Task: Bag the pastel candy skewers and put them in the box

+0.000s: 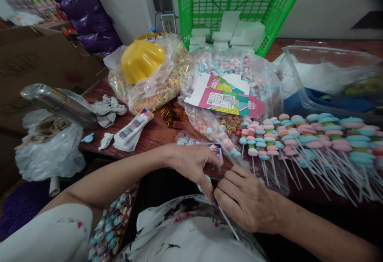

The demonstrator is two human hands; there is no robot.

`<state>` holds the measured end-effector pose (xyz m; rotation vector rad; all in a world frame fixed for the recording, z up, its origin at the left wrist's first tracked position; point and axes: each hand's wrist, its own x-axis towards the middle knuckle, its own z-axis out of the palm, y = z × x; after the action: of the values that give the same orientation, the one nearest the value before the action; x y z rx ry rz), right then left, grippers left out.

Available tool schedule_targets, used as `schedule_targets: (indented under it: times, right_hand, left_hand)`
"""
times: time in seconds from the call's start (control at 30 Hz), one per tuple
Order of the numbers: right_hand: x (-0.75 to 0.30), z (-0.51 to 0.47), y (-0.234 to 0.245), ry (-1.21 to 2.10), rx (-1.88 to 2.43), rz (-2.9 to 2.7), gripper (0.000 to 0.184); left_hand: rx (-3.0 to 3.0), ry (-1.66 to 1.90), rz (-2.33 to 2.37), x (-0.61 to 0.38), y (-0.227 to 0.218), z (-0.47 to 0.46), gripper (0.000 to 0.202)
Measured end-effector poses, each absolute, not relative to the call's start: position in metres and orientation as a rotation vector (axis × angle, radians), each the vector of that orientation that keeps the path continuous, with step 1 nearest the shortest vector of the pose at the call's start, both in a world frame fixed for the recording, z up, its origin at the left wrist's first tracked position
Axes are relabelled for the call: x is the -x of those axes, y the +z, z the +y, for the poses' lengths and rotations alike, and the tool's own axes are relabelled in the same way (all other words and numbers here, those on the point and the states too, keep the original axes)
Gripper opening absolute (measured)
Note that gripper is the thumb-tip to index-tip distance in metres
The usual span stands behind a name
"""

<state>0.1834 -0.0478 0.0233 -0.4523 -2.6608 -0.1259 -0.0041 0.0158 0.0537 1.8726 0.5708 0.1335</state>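
My two hands meet at the table's front edge. My right hand [243, 200] is closed round a candy skewer, whose thin white stick [229, 224] sticks out below the fist. Fingers curled, my left hand [193, 164] pinches at the skewer's upper part; a bit of light blue shows by its thumb, and the rest is hidden behind the fingers. Just beyond the left hand lie printed clear packets [217, 148]. To the right, many pink and blue candy skewers [314, 134] are piled with their sticks toward me.
Behind are bags of ring candies [175, 82] and pink-blue candies [221, 60], with flattened printed cartons [227, 100] on top. A green basket [184, 10] stands at the back, a clear tub [295, 78] at right. Printed cards [133, 130], gold ties [170, 116] and a steel flask [60, 104] lie left.
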Motion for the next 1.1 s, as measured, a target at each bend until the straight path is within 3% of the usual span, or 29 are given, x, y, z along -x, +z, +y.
schedule_targets:
  times: [0.1, 0.23, 0.33, 0.43, 0.53, 0.63, 0.73, 0.8, 0.9, 1.1]
  right_hand:
    - [-0.188, -0.025, 0.019, -0.351, 0.686, -2.610, 0.021]
    - [-0.196, 0.015, 0.027, -0.422, 1.112, -2.380, 0.022]
    - [-0.190, 0.026, 0.037, -0.193, 1.200, -2.035, 0.020]
    - [-0.169, 0.013, 0.039, 0.319, 1.179, -1.677, 0.016]
    - [-0.150, -0.008, 0.029, 1.011, 1.101, -1.424, 0.017]
    - [-0.143, -0.018, 0.017, 1.446, 1.022, -1.301, 0.018]
    - [-0.146, -0.014, 0.012, 1.486, 1.029, -1.189, 0.020]
    - [-0.148, -0.009, 0.014, 1.422, 1.028, -1.179, 0.022]
    - [-0.142, -0.005, 0.018, 1.396, 0.952, -1.224, 0.023]
    - [-0.113, -0.001, 0.011, 1.596, 0.872, -1.344, 0.024]
  left_hand:
    - [-2.578, 0.428, 0.813, 0.002, 0.068, 0.012, 0.006]
    - [-3.018, 0.752, 1.024, -0.004, 0.049, 0.006, 0.020]
    - [-2.789, 1.000, 1.107, -0.010, 0.021, 0.007, 0.021]
    - [-2.120, 0.997, 1.066, -0.017, 0.006, 0.014, 0.025]
    - [-1.406, 1.057, 0.843, -0.016, 0.016, 0.024, 0.028]
    - [-1.254, 1.107, 0.601, -0.005, 0.038, 0.033, 0.020]
    - [-1.291, 1.213, 0.534, 0.008, 0.049, 0.033, 0.005]
    - [-1.187, 1.228, 0.590, 0.015, 0.046, 0.027, 0.025]
    - [-1.109, 0.947, 0.619, 0.023, 0.035, 0.012, 0.054]
    - [-1.335, 0.967, 0.976, 0.050, 0.039, -0.020, 0.035]
